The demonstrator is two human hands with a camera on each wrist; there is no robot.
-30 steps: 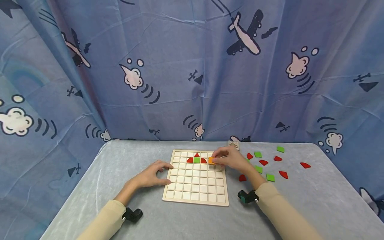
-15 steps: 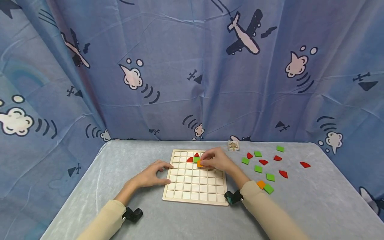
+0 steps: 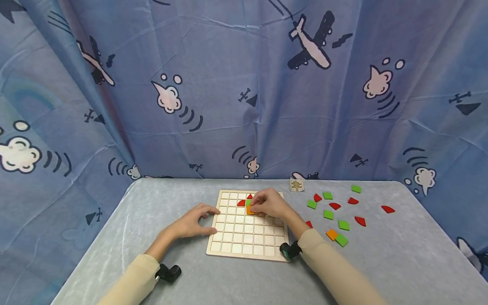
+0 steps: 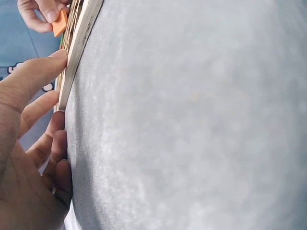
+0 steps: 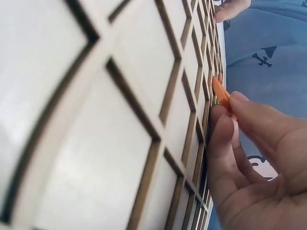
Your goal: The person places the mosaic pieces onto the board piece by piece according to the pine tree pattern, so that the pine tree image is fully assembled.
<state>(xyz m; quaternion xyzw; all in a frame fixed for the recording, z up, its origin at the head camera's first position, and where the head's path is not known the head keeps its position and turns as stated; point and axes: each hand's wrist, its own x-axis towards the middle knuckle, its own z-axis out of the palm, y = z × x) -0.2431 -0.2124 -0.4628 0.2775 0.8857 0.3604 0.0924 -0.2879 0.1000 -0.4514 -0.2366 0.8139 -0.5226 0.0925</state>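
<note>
My right hand [image 3: 272,203] pinches an orange square tile [image 3: 249,210] between thumb and fingers, over the upper middle of a wooden grid board [image 3: 243,239]. In the right wrist view the orange tile [image 5: 221,92] is tilted, its lower edge close to the grid ridges. Directly behind it on the board lie a green square [image 3: 248,203], a red quarter-round piece [image 3: 241,203] and a red triangle [image 3: 250,196]. My left hand [image 3: 194,222] rests at the board's left edge, thumb and fingertips spread along it, as the left wrist view also shows.
Loose green squares [image 3: 343,225], red quarter-round pieces [image 3: 360,221] and another orange square [image 3: 331,234] lie scattered right of the board. A small patterned card [image 3: 297,185] lies at the table's back. Behind hangs a blue printed curtain [image 3: 213,84].
My right hand has carried the orange tile leftward across the board, from the right side to just in front of the green square. My left hand has stayed at the board's edge.
</note>
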